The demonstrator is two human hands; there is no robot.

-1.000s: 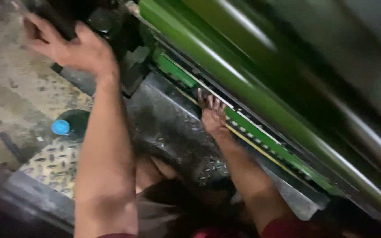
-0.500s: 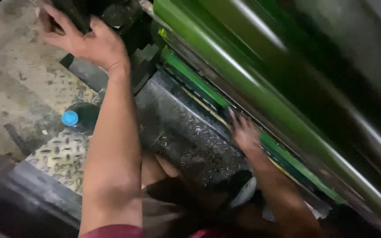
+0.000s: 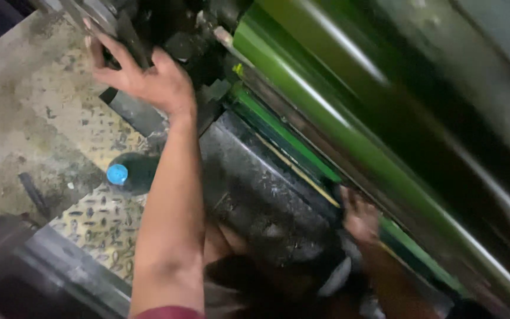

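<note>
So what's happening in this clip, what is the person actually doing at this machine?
A person leans over a large machine with green rollers. The left hand is spread against a dark metal part at the machine's end, fingers open. The right hand reaches in low beside the green strip under the rollers; whether it grips anything is too blurred to tell. A dark bottle with a blue cap lies on the metal tread-plate floor below.
</note>
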